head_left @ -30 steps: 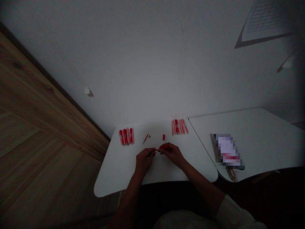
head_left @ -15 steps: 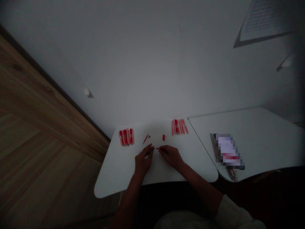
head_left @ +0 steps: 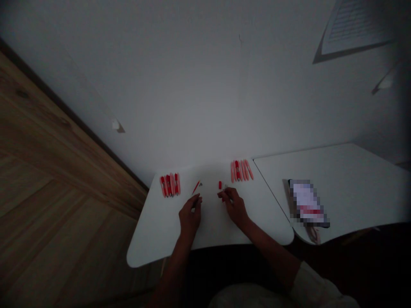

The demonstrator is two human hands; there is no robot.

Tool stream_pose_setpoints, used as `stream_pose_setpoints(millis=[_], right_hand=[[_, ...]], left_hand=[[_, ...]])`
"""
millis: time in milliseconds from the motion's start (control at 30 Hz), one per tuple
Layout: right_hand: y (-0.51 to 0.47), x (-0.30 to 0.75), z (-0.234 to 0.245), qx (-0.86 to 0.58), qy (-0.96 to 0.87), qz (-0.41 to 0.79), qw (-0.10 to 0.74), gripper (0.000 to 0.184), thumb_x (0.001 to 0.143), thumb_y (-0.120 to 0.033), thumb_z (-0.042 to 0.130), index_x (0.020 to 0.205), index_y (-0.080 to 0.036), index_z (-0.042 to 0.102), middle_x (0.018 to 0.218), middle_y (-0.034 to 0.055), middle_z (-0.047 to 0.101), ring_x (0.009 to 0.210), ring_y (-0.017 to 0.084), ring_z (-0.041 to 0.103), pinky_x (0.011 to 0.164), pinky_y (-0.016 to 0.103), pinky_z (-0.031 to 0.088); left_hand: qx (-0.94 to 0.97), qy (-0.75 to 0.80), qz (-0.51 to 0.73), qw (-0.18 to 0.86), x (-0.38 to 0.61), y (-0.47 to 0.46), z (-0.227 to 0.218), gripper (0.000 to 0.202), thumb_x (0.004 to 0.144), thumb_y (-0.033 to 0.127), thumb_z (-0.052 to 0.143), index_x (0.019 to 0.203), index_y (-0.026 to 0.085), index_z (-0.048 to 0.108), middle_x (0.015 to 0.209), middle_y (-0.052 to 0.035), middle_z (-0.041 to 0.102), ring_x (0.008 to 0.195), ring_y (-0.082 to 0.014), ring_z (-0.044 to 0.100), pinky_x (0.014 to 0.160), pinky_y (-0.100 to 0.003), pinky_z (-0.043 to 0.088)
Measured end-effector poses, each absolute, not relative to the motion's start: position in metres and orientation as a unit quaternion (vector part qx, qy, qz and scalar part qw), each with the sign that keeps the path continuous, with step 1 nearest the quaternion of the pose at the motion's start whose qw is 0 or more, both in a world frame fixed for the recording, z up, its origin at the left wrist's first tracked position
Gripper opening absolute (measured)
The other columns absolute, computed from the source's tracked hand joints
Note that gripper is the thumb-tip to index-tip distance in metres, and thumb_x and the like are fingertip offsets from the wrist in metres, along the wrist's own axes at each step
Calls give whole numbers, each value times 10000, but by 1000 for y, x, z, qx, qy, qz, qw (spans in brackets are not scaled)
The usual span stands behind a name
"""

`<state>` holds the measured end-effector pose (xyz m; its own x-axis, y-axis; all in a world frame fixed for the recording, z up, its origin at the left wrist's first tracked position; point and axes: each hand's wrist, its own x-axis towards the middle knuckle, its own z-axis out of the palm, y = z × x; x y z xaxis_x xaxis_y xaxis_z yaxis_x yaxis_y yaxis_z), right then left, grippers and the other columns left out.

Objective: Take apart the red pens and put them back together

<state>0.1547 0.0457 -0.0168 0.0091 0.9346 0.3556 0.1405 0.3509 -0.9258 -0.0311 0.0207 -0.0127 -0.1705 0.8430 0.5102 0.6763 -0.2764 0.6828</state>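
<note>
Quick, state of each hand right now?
Left hand: closed, fingers curled; cannot tell if it holds anything.
Right hand: closed, apparently holding a small red part, too small to tell exactly.

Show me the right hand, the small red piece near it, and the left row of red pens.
right hand (head_left: 235, 206): head view, on the back of the hand
small red piece (head_left: 220, 185): head view, on its middle
left row of red pens (head_left: 170, 185): head view, on a pen near the row's middle
</note>
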Motion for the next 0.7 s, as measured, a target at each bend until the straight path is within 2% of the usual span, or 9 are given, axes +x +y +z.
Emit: stream_pose_setpoints(millis=[100,267,433,533,700], right_hand=[[49,158,-17,-478,-560,337,587,200,923,-377,399,1011,-202,438,851,66,667,782,178,647,737,335,496],[52,158,-18,-500,-532,325,601,216,913,-385,377,1015,-200,420,745,23,609,664,163,606,662,311,481],[53,158,-19,-507,-525,331,598,217,901,-372,395,1016,-192,431,741,11,594,653,151,586,657,297,472],[53,159,-21,-503,-526,328,602,200,905,-350,391,1022,-194,436,744,9,593,672,153,587,666,295,469],[54,158,-22,-498,-537,326,598,184,907,-332,394,1024,-197,439,741,11,597,659,152,584,660,295,471]], left_hand=[[663,586,459,75,-30,25,-13,240,848,300,543,1048,209,639,990,-54,696,825,-163,671,781,-312,548],[726,552,401,89,-13,44,-12,260,863,269,513,1095,208,612,1000,-61,657,877,-160,639,794,-309,531],[773,538,328,75,20,70,-6,389,832,242,553,1219,218,526,1086,-78,581,1018,-189,556,908,-351,461],[777,557,289,45,35,83,-5,421,817,270,580,1225,196,511,1104,-93,549,1035,-210,514,916,-346,433],[766,590,254,7,43,94,-8,271,864,242,500,1118,174,564,1039,-98,550,975,-203,510,879,-317,416]])
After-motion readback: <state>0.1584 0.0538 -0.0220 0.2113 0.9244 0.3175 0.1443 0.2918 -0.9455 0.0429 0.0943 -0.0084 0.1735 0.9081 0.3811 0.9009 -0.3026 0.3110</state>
